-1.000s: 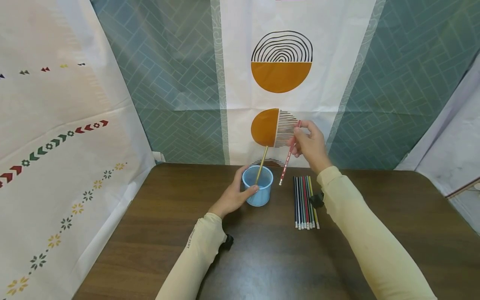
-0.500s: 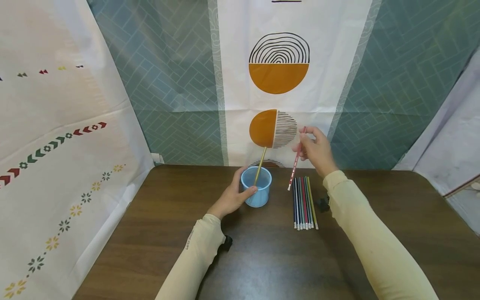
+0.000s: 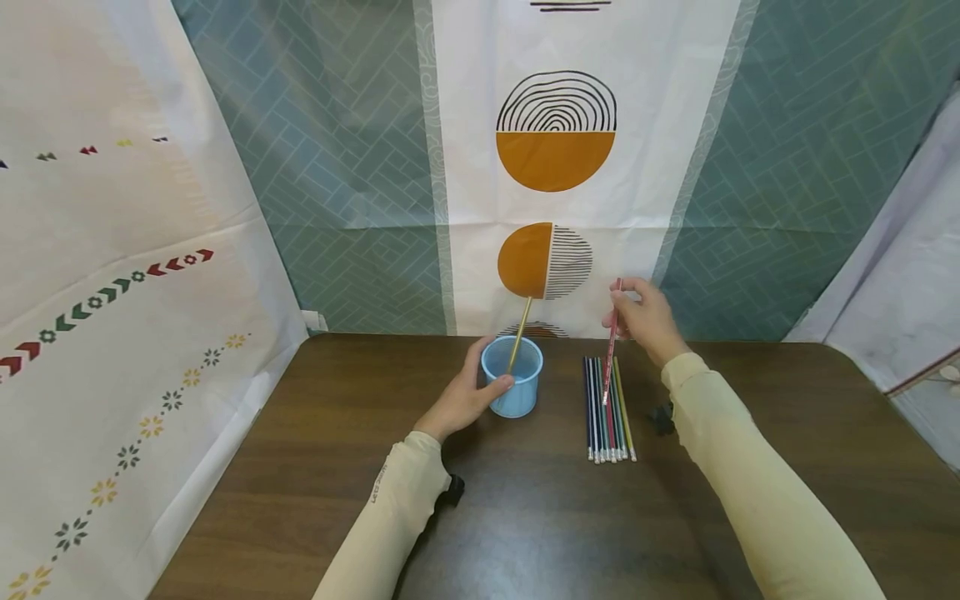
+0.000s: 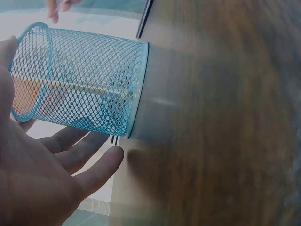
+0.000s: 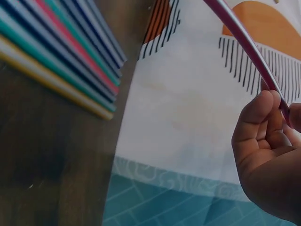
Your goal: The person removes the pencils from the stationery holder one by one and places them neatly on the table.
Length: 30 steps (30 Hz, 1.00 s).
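Note:
My left hand (image 3: 459, 402) holds a light-blue mesh pencil cup (image 3: 514, 400) upright on the table, thumb on its near side. A gold-coloured pencil (image 3: 521, 333) leans inside the cup, its tip above the rim. To the right, my right hand (image 3: 651, 323) pinches a red pencil (image 3: 612, 340) near its upper end. Its eraser end hangs down over a row of pencils (image 3: 610, 433) lying side by side. In the right wrist view, thumb and fingers grip the red pencil (image 5: 251, 49), and the row's ends show at upper left.
The brown wooden table (image 3: 525, 517) ends at the back against a hanging cloth (image 3: 360, 275) with orange and striped circles. A white patterned cloth (image 3: 142, 350) hangs along the left side.
My right hand has moved right and down with the red pencil, from beside the cup to above the row. My left hand stays on the cup.

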Available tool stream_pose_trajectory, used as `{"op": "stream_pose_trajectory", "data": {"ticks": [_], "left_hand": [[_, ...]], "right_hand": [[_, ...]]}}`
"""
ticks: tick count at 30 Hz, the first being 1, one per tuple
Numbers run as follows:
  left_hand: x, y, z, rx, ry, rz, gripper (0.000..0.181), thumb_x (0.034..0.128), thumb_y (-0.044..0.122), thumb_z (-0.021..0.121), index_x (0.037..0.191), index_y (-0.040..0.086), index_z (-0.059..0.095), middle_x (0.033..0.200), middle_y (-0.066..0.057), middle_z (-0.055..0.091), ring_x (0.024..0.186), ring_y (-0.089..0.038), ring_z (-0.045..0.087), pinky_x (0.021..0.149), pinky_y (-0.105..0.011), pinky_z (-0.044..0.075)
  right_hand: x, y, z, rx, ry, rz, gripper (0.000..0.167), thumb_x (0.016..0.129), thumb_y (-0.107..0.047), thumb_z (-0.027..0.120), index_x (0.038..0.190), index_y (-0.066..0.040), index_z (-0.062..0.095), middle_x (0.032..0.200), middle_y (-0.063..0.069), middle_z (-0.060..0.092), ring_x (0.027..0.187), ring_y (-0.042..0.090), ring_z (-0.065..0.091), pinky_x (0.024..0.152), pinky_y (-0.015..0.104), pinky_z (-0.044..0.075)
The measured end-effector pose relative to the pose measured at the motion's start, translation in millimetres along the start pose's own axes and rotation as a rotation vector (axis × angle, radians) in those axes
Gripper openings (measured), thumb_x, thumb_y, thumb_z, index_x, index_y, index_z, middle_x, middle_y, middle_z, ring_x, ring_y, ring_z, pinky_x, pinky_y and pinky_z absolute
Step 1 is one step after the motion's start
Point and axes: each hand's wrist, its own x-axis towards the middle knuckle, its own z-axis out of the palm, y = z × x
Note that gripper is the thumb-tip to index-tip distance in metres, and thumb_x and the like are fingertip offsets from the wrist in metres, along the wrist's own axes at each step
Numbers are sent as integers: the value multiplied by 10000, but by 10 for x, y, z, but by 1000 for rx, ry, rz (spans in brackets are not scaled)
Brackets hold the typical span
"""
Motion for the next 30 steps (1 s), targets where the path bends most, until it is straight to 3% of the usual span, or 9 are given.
{"op": "stream_pose_trajectory", "data": {"ticks": [8, 17, 22, 30], "left_hand": [[2, -4, 7, -7, 1, -7, 840, 946, 528, 656, 1586, 258, 183, 1470, -102, 451, 1327, -342, 457, 1067, -603, 344], [-1, 4, 3, -7, -3, -27, 852, 940, 551, 653, 1586, 269, 174, 1492, -103, 423, 1335, -361, 442, 1069, -639, 327], [4, 2, 6, -12, -4, -32, 845, 937, 560, 652, 1581, 288, 177, 1499, -99, 412, 1346, -360, 431, 1072, -649, 318], [6, -17, 7, -16, 0, -20, 829, 941, 542, 655, 1580, 290, 191, 1483, -95, 431, 1336, -349, 441, 1071, -631, 324]], "right_hand": [[-29, 196, -97, -129, -43, 36, 338, 1087, -228, 478, 1302, 32, 500, 805, 129, 705, 598, 176, 595, 591, 327, 556], [-79, 384, -193, -190, -129, 124, 414, 1097, -197, 433, 1405, 79, 435, 800, 137, 694, 654, 288, 606, 602, 356, 554], [-75, 522, -200, -192, -144, 173, 439, 1096, -198, 434, 1431, 83, 387, 793, 115, 695, 618, 210, 585, 582, 330, 545], [-136, 692, -203, -203, -201, 198, 336, 1083, -147, 438, 1300, 110, 428, 773, 116, 680, 577, 168, 560, 544, 310, 539]]}}
